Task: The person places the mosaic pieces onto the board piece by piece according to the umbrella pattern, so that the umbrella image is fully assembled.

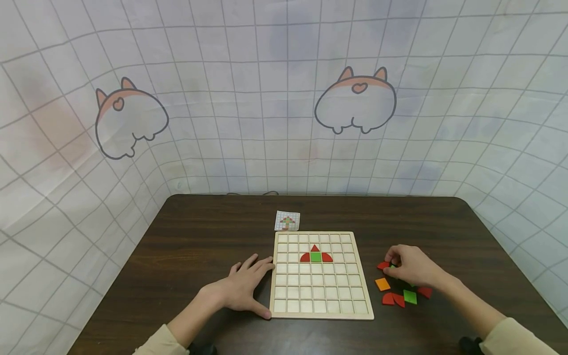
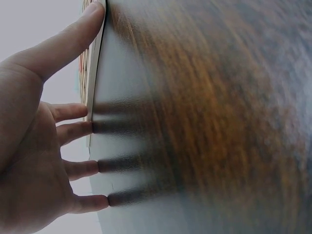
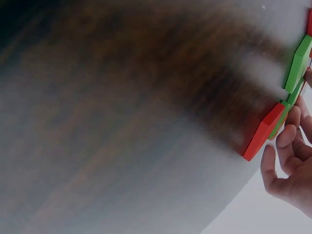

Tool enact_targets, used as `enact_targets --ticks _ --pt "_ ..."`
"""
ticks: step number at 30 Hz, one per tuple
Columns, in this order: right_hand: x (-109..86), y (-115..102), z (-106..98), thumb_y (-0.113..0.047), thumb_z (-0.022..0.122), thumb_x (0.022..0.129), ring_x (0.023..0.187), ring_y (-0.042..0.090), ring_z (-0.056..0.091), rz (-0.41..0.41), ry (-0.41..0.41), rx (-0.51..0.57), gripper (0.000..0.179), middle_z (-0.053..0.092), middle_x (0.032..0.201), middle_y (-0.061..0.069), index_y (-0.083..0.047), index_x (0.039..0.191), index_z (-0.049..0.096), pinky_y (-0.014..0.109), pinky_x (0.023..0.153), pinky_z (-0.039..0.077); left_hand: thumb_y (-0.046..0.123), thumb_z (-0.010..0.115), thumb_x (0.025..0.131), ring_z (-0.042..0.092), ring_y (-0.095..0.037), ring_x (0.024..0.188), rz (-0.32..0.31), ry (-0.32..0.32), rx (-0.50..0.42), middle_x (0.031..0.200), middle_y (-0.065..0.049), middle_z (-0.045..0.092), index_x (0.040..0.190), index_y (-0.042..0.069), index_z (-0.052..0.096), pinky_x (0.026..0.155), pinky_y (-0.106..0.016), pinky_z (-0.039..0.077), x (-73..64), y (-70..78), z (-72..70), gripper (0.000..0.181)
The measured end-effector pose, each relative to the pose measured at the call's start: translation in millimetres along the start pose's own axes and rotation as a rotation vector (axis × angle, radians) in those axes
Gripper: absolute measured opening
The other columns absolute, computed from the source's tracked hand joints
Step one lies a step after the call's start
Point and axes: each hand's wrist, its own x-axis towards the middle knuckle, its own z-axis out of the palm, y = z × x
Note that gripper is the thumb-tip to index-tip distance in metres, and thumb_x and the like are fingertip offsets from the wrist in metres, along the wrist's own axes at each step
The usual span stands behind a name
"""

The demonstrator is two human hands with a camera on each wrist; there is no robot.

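Note:
My left hand (image 1: 241, 288) lies spread at the left side of a pale wooden grid board (image 1: 325, 316), its thumb and fingertips touching the frame. In the left wrist view, the left hand (image 2: 39, 131) has its fingers apart. Set in the board are a red triangle (image 1: 314, 248), a green square (image 1: 316, 257) and two red quarter-circle tiles (image 1: 327, 257). Right of the board, my right hand (image 1: 412, 264) pinches a red tile (image 1: 382, 265) between thumb and index finger. In the right wrist view, that hand's curled fingers (image 3: 287, 136) partly show beside green and red tiles.
Around the right hand lie an orange square (image 1: 382, 284), a green square (image 1: 410, 297) and several red tiles (image 1: 388, 299). A small pattern card (image 1: 287, 221) sits behind the board. The dark wooden table (image 1: 199, 231) meets a grid-patterned cloth (image 1: 248, 123) at the back.

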Motion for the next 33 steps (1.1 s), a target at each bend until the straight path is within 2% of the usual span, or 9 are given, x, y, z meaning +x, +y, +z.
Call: enact_targets --ticks 8,17,25,33 --pt "3.0 -9 -5 -0.020 0.078 0.090 0.071 0.014 0.051 0.033 0.007 0.024 0.021 0.059 0.086 -0.001 -0.006 0.100 0.067 0.030 0.063 0.046 0.061 0.084 0.077 0.009 -0.043 0.154 -0.004 -0.005 -0.007 0.168 -0.007 0.021 0.160 0.014 0.033 0.110 -0.074 0.015 0.0 -0.1 -0.3 0.108" --pt "11.5 -27 -4 -0.015 0.079 0.089 0.072 0.011 0.056 -0.036 0.024 0.041 0.019 0.063 0.084 -0.004 -0.003 0.100 0.068 0.028 0.062 0.050 0.062 0.083 0.077 0.009 -0.043 0.154 0.001 -0.003 -0.006 0.168 -0.007 0.021 0.160 0.014 0.033 0.110 -0.074 0.015 0.0 -0.3 -0.4 0.108" --pt "21.9 -37 -2 -0.012 0.078 0.088 0.076 0.009 0.059 -0.058 0.066 0.003 0.017 0.065 0.087 -0.006 -0.005 0.102 0.070 0.028 0.067 0.052 0.062 0.084 0.078 0.008 -0.043 0.154 0.003 -0.006 -0.010 0.168 -0.007 0.021 0.160 0.014 0.033 0.110 -0.074 0.015 -0.3 0.6 -1.7 0.108" --pt "32.5 -50 0 -0.010 0.077 0.089 0.076 0.012 0.059 -0.090 0.118 0.052 0.017 0.064 0.086 -0.005 -0.004 0.104 0.071 0.028 0.066 0.052 0.062 0.083 0.078 0.008 -0.043 0.154 0.004 -0.004 -0.006 0.168 -0.007 0.021 0.160 0.014 0.033 0.110 -0.075 0.015 0.3 0.3 -1.6 0.108"
